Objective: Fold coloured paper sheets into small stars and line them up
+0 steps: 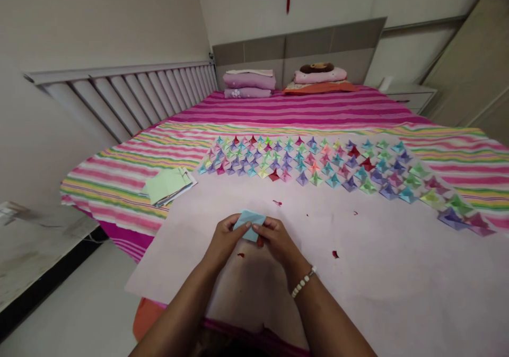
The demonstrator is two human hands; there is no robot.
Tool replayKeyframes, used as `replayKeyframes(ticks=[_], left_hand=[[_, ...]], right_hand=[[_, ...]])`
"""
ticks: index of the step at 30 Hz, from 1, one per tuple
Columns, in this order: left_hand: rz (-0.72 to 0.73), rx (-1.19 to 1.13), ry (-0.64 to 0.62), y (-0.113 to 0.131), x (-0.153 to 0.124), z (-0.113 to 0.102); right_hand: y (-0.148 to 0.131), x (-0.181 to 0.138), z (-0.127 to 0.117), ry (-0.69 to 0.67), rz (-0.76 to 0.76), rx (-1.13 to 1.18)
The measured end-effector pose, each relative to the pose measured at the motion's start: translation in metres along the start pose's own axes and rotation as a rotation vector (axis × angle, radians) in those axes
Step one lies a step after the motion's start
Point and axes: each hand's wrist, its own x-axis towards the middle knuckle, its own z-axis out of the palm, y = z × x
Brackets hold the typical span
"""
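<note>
A light blue piece of folded paper (250, 220) is held up between both hands, above a pale pink sheet (191, 256). My left hand (227, 236) pinches its left side, thumb on top. The right side is gripped by my right hand (277, 235), its thumb close to the left one; a beaded bracelet (304, 281) circles that wrist. Fingers beneath the paper are mostly hidden. Beyond the hands stand rows of small folded paper pieces (274, 158) in many colours, pointed at the top. To the left lies a stack of green and white paper squares (169, 185).
Small dark red scraps (335, 254) are scattered on the pale sheet. The sheet lies on a bed with a striped cover (135, 166). A grey railing (139, 99) runs along the left. Folded bedding (249, 84) sits at the headboard (302, 49).
</note>
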Motion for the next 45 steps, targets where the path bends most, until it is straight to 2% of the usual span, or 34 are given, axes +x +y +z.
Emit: replayKeyframes(ticks=[4, 10, 15, 18, 21, 24, 26, 27, 30, 32, 35, 40, 45], left_hand=[[0.075, 0.077, 0.037, -0.004, 0.000, -0.001], [0.302, 0.203, -0.011, -0.018, 0.003, -0.004], [0.362, 0.316, -0.004, -0.017, -0.001, -0.005], [0.334, 0.395, -0.048, -0.008, -0.008, -0.001], [0.301, 0.343, -0.074, 0.001, -0.012, 0.004], [0.232, 0.107, 0.113, 0.003, -0.011, 0.007], [0.138, -0.065, 0.242, 0.001, -0.007, 0.009], [0.079, -0.133, 0.265, 0.000, -0.006, 0.010], [-0.068, -0.215, 0.195, -0.004, -0.003, 0.014], [-0.108, -0.193, 0.151, -0.005, -0.003, 0.016], [-0.110, -0.149, 0.150, -0.004, -0.005, 0.016], [-0.098, -0.104, 0.069, -0.003, -0.004, 0.010], [-0.117, -0.185, 0.100, -0.008, -0.002, 0.010]], right_hand=[[0.001, 0.001, 0.000, 0.014, 0.027, 0.066], [0.003, 0.004, 0.000, 0.027, 0.027, 0.124], [0.004, 0.003, 0.000, 0.016, -0.002, 0.156], [0.004, 0.003, -0.002, 0.030, 0.003, 0.155], [0.004, 0.003, -0.004, 0.057, -0.020, 0.161], [0.003, 0.003, -0.004, 0.081, -0.040, 0.149], [0.003, 0.003, -0.004, 0.073, -0.040, 0.127], [0.003, 0.003, -0.004, 0.062, -0.043, 0.114], [0.004, 0.002, -0.004, 0.030, -0.056, 0.078], [0.004, 0.002, -0.004, 0.026, -0.064, 0.073], [0.003, 0.001, -0.004, 0.050, -0.067, 0.076], [0.000, -0.001, -0.004, 0.072, -0.054, 0.066], [0.000, 0.000, -0.004, 0.083, -0.035, 0.046]])
